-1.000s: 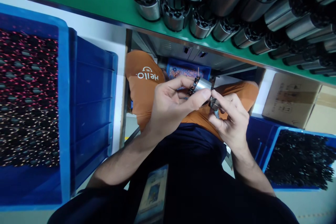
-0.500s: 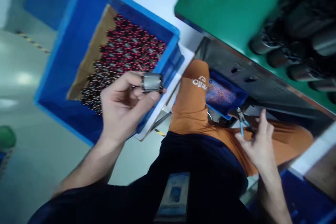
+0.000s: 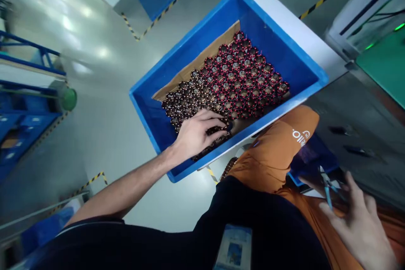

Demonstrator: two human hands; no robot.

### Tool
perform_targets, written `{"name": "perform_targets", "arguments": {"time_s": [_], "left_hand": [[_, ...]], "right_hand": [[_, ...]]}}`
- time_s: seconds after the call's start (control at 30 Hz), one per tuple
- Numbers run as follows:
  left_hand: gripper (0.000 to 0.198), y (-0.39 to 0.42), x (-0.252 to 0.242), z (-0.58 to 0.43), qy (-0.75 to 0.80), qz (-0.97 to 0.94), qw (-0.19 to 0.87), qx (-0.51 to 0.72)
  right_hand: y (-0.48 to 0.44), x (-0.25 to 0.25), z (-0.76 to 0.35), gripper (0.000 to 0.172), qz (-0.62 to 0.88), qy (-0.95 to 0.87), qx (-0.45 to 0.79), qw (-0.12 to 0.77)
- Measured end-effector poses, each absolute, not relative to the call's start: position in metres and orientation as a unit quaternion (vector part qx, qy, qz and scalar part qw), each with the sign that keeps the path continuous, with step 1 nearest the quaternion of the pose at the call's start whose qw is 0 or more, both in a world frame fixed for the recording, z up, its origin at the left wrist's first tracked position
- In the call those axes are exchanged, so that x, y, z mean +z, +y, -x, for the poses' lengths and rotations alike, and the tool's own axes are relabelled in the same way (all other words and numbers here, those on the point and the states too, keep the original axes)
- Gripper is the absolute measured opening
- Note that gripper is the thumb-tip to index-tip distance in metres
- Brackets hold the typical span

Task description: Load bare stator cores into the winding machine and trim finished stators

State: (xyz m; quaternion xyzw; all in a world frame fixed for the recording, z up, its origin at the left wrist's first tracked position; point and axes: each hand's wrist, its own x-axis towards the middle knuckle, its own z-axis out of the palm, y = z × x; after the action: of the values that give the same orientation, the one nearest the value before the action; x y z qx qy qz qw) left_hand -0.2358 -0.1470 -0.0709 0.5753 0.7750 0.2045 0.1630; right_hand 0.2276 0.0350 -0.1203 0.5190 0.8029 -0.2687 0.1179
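Note:
My left hand [image 3: 198, 133] reaches into a blue crate [image 3: 177, 71] and rests on the near rows of round copper-wound parts [image 3: 240, 80]. Its fingers curl down over those parts, and what they grip is hidden. A brown cardboard sheet [image 3: 196, 65] lines the far side of the crate. At the lower right, my right hand [image 3: 360, 223] holds small blue-handled cutters [image 3: 327, 190] above my orange-clad lap [image 3: 278, 152], its fingers partly spread.
The crate sits on a white stand [image 3: 297, 29]. A green-topped bench [image 3: 386, 61] stands at the right edge. Blue racks [image 3: 22, 105] line the left. Grey floor with yellow-black tape [image 3: 158, 17] surrounds the crate. A smaller blue bin [image 3: 311, 152] sits under the bench.
My view has swung left from the bench to the crate. My left hand carried a metal cylinder away from my lap and dropped into the crate. My right hand stayed low with the cutters.

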Motion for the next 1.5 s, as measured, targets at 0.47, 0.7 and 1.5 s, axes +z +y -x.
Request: {"name": "perform_targets", "arguments": {"time_s": [0.47, 0.7, 1.5], "left_hand": [[0.012, -0.118, -0.094, 0.227, 0.79, -0.585, 0.169, 0.07], [0.032, -0.102, -0.094, 0.222, 0.809, -0.576, 0.115, -0.002], [0.057, -0.08, -0.047, 0.23, 0.796, -0.552, 0.1, 0.229]], "right_hand": [[0.027, -0.122, -0.192, 0.095, -0.518, 0.783, -0.312, 0.148], [0.026, -0.125, -0.188, 0.092, -0.505, 0.782, -0.334, 0.15], [0.011, -0.113, -0.2, 0.075, -0.513, 0.763, -0.382, 0.095]]}}
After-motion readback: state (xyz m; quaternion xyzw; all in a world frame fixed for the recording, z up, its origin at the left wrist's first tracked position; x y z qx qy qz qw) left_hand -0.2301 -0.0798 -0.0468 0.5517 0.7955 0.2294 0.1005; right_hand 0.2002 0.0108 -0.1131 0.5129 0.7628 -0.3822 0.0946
